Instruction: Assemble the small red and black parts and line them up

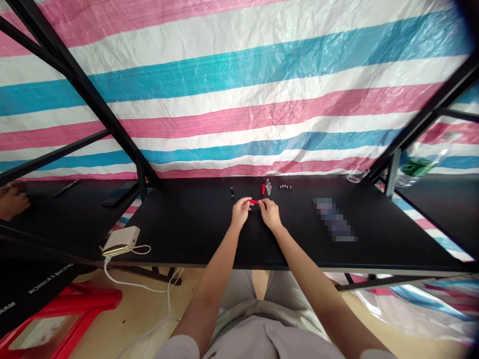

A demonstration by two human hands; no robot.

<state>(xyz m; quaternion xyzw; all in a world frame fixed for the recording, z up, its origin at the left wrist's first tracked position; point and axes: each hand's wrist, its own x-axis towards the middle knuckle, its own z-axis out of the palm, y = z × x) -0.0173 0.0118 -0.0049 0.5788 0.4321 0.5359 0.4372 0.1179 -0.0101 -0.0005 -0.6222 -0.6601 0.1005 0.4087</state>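
Observation:
My left hand (240,210) and my right hand (270,213) meet over the black table (194,234), both pinched on a small red tube-like item (254,202) held between them. Just beyond them on the table stand a small red piece (263,188), a few tiny clear or silver pieces (268,188), a row of small dark bits (285,187) and a lone black cap-like piece (232,191).
A white power bank (121,241) with a cable lies at the table's left front corner. A blurred flat object (335,224) lies to the right. A phone (119,193) and another person's hand (13,199) are on the left table. Plastic bottles (419,167) lie far right. A red stool (63,314) stands below.

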